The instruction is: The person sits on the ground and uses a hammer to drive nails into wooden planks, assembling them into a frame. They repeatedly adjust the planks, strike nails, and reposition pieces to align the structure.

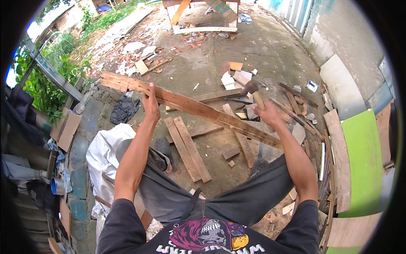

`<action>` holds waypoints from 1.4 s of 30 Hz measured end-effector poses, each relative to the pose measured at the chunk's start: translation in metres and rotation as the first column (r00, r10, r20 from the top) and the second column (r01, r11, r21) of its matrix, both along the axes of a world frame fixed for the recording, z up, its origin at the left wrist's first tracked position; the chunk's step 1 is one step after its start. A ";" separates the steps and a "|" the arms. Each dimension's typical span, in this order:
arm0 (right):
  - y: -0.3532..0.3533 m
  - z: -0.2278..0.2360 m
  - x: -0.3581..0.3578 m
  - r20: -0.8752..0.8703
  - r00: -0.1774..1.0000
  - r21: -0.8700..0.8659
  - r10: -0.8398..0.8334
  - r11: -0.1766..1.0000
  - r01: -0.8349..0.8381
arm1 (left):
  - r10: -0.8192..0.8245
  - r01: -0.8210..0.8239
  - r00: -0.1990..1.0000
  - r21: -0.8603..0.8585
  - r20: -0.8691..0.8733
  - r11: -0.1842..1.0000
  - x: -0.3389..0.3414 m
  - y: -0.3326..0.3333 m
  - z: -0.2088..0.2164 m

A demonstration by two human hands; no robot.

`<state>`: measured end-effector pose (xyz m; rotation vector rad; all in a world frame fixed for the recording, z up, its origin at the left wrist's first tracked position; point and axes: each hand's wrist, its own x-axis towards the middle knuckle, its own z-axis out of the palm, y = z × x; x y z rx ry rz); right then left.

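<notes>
A long reddish-brown wooden plank (pixel 190 106) slants across in front of me, from the upper left down to the right over my right knee. My left hand (pixel 151 106) is closed round it toward its far left end. In my right hand (pixel 269 114) is a hammer, gripped by its light wooden handle (pixel 258 100). The dark hammer head (pixel 250 87) points up and left, beyond the plank and apart from it. Beneath the plank, two boards (pixel 188 148) lie side by side on the ground between my feet. A small wood block (pixel 231 153) lies to their right.
More boards (pixel 239 139) and offcuts (pixel 242 78) lie scattered ahead. At the right, panels, one of them bright green (pixel 361 158), lean by a heap of strips. A white sack (pixel 105 152) and a black plastic bag (pixel 125 109) are at my left. A wooden frame (pixel 205 29) stands far ahead.
</notes>
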<state>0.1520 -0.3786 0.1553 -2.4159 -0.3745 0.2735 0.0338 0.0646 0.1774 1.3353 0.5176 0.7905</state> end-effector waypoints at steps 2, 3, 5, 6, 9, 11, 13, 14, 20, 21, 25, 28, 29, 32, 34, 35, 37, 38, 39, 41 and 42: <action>0.031 0.005 0.001 -0.062 0.994 0.164 0.095 0.983 -0.084 | -0.016 0.019 0.999 0.062 -0.048 0.998 0.016 0.014 0.003; 0.039 -0.002 -0.001 -0.050 0.991 0.161 0.124 0.980 -0.114 | -0.023 0.030 0.996 0.080 -0.081 0.996 0.016 0.012 0.001; 0.059 -0.016 -0.005 -0.027 0.982 0.156 0.186 0.971 -0.179 | -0.021 0.025 0.999 0.077 -0.049 0.997 0.019 0.009 0.000; 0.078 -0.005 -0.014 -0.115 0.968 0.099 0.223 0.972 -0.213 | 0.003 0.001 0.999 0.079 -0.042 0.997 0.017 0.017 -0.002; 0.097 -0.019 -0.014 -0.078 0.956 0.029 0.283 0.959 -0.282 | -0.080 0.078 0.996 -0.073 -0.026 0.994 0.013 -0.005 0.013; 0.109 -0.018 -0.011 -0.150 0.947 0.029 0.285 0.958 -0.284 | -0.108 0.117 0.993 -0.194 0.056 0.974 0.008 -0.003 0.015; 0.111 -0.026 0.001 -0.149 0.939 0.075 0.310 0.950 -0.302 | -0.134 0.139 0.990 -0.229 0.037 0.964 0.006 0.003 0.009; 0.112 -0.031 0.004 -0.155 0.936 0.107 0.316 0.947 -0.302 | -0.148 0.151 0.989 -0.247 0.028 0.957 0.005 0.006 0.006; 0.119 -0.055 0.012 -0.244 0.886 0.242 0.395 0.909 -0.339 | -0.148 0.185 0.980 -0.332 0.135 0.925 0.002 0.028 -0.019; 0.120 -0.057 0.012 -0.236 0.889 0.216 0.392 0.913 -0.346 | -0.112 0.134 0.990 -0.338 0.083 0.932 0.002 0.025 -0.017; 0.128 -0.050 0.002 -0.155 0.925 0.066 0.348 0.938 -0.342 | 0.034 -0.057 0.998 -0.425 -0.061 0.903 -0.007 0.016 -0.010; 0.137 -0.045 -0.006 -0.102 0.936 0.032 0.338 0.941 -0.336 | 0.150 -0.167 0.986 -0.350 -0.075 0.922 -0.013 0.012 -0.012; 0.139 -0.045 -0.008 -0.082 0.936 0.035 0.342 0.940 -0.341 | 0.190 -0.201 0.979 -0.291 -0.068 0.935 -0.014 0.009 -0.013; 0.138 -0.047 -0.009 -0.025 0.939 0.027 0.344 0.939 -0.344 | 0.217 -0.218 0.976 -0.122 -0.024 0.968 -0.014 -0.001 -0.008; 0.137 -0.049 -0.010 0.000 0.940 0.011 0.341 0.940 -0.341 | 0.202 -0.201 0.979 -0.070 0.003 0.977 -0.014 -0.002 -0.009; 0.136 -0.050 -0.009 -0.006 0.941 -0.015 0.338 0.941 -0.338 | 0.193 -0.192 0.981 -0.043 0.016 0.980 -0.014 -0.002 -0.010; 0.143 -0.043 -0.017 -0.021 0.941 -0.054 0.337 0.940 -0.338 | 0.261 -0.262 0.965 -0.017 -0.037 0.965 -0.016 0.006 -0.015; 0.146 -0.043 -0.019 -0.031 0.940 -0.051 0.339 0.939 -0.340 | 0.294 -0.295 0.954 -0.002 -0.062 0.955 -0.017 0.010 -0.018; 0.146 -0.043 -0.021 -0.040 0.941 -0.053 0.335 0.940 -0.337 | 0.303 -0.305 0.951 -0.015 -0.065 0.952 -0.017 0.010 -0.019; 0.146 -0.046 -0.021 -0.039 0.940 -0.051 0.340 0.939 -0.341 | 0.322 -0.325 0.944 -0.038 -0.072 0.945 -0.018 0.010 -0.020; 0.145 -0.050 -0.019 -0.028 0.938 -0.050 0.345 0.937 -0.346 | 0.323 -0.326 0.944 -0.047 -0.069 0.944 -0.017 0.008 -0.019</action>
